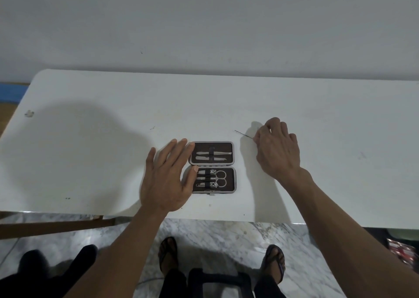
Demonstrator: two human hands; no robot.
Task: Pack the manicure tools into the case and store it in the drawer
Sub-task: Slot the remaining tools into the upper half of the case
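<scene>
An open manicure case (233, 179) with a dark lining and a grey rim lies flat on the white table (90, 138). Its far half holds two thin steel tools under a strap. Two nail clippers and small scissors (221, 178) sit in the near half. My left hand (165, 179) rests flat with fingers spread against the case's left side, thumb on the near half's edge. To the right of the case, my right hand (277, 149) pinches a thin metal tool (243, 134) whose tip points left, just above the table.
A white wall stands right behind the table. The table's near edge runs above a marbled floor where my sandalled feet show. A dark stool or frame (217, 281) stands between my feet. A wooden bar (56, 226) passes under the table at left.
</scene>
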